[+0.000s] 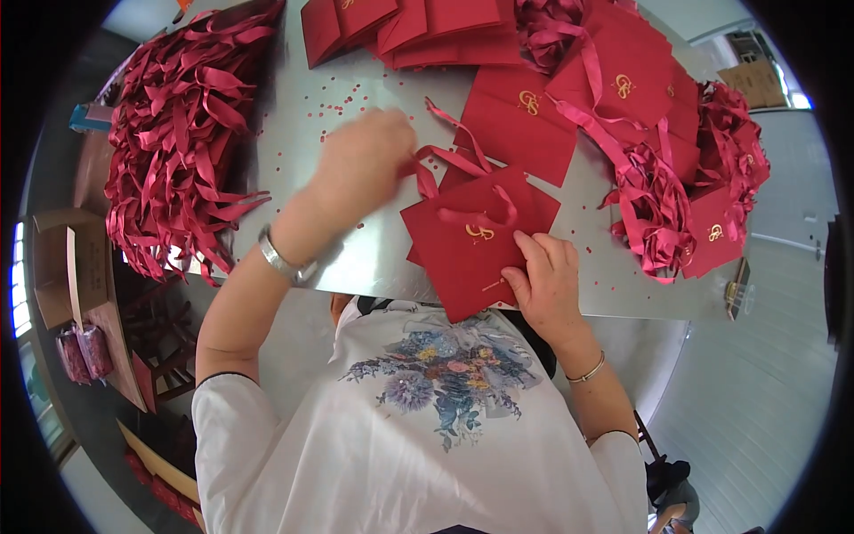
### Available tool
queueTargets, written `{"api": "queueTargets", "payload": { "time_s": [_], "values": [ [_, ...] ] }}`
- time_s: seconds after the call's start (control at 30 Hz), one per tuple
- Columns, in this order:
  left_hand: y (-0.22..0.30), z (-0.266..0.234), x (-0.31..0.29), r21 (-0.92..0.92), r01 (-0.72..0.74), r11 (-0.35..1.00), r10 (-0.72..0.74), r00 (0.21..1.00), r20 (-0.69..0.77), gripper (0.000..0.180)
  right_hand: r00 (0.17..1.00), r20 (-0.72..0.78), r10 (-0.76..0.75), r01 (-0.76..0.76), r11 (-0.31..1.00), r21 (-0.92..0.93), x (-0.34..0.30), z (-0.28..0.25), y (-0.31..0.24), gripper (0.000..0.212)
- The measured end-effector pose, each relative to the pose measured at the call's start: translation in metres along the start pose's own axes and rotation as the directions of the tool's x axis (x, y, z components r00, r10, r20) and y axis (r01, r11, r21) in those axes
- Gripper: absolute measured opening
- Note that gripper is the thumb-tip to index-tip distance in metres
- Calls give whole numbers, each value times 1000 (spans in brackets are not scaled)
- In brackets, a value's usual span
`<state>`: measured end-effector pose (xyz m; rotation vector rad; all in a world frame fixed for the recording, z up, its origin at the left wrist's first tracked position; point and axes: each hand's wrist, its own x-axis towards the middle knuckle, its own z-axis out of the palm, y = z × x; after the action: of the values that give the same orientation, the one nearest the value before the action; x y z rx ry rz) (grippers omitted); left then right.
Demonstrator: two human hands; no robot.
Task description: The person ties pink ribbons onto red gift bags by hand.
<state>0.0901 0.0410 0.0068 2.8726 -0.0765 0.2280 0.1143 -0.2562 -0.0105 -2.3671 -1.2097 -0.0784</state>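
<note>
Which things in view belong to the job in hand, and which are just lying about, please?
Likely in the job:
red bag, touched by the right hand
ribbon beside the blurred left hand
left ribbon pile
stacked red bags

Likely just lying about:
scattered red dots
left cardboard box

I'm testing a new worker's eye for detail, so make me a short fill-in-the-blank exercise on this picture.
1. The bag that the right hand touches is coloured ____.
2. The large heap of ribbons lies on the person's ____ side.
3. The right hand looks sharp, but the left hand looks ____.
4. The front of the white shirt bears a print of ____.

Missing words: red; left; blurred; flowers.
</note>
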Motion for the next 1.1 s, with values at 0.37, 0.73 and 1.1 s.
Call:
{"api": "queueTargets", "payload": {
  "time_s": [0.37,0.73,1.1],
  "values": [
    [-19,-9,7,-316,169,934,-275,904,-328,38,1000,0,-6,6,1000,25,-1,2,-3,46],
    [56,9,-49,-653,292,699,-354,934,38,27,997,-72,-9,16,996,90,-5,2,0,45],
    [77,3,-28,-821,198,536,-395,918,-36,26,917,-300,263,-158,929,334,-17,0,5,53]
  ]
}}
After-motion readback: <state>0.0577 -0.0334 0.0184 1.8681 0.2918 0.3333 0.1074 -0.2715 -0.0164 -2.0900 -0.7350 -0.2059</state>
